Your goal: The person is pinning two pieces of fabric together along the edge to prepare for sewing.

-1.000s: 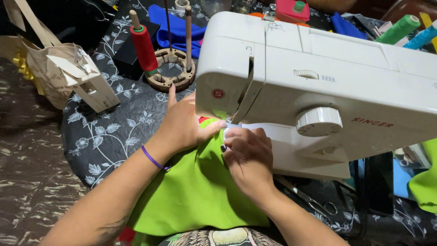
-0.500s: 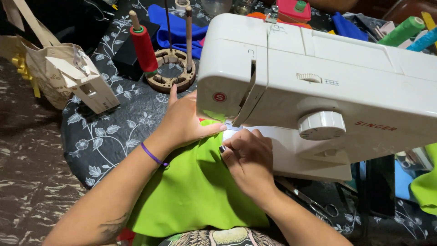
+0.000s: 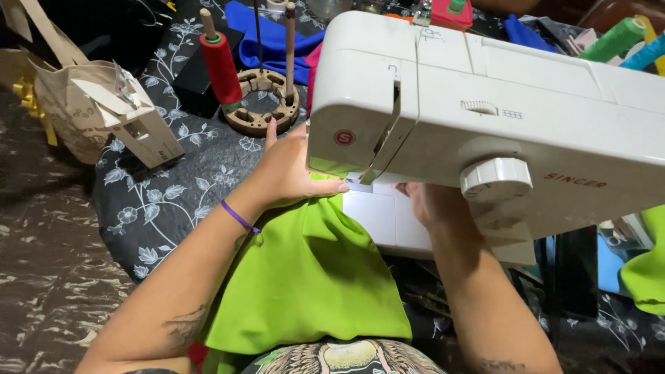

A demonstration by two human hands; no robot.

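Stitching looks barely begun, as I judge it: only an edge of the lime-green fabric lies under the head of the white sewing machine, the bulk hanging toward the person's lap, its long axis running from lap to needle. Left hand presses it flat, fingers spread. Right hand sits beneath the machine's arm; its fingers are hidden.

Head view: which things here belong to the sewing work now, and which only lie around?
In use: left hand, right hand, green cloth, white sewing machine.

Lying about: red thread spool, wooden spool stand, paper bag, blue cloth.
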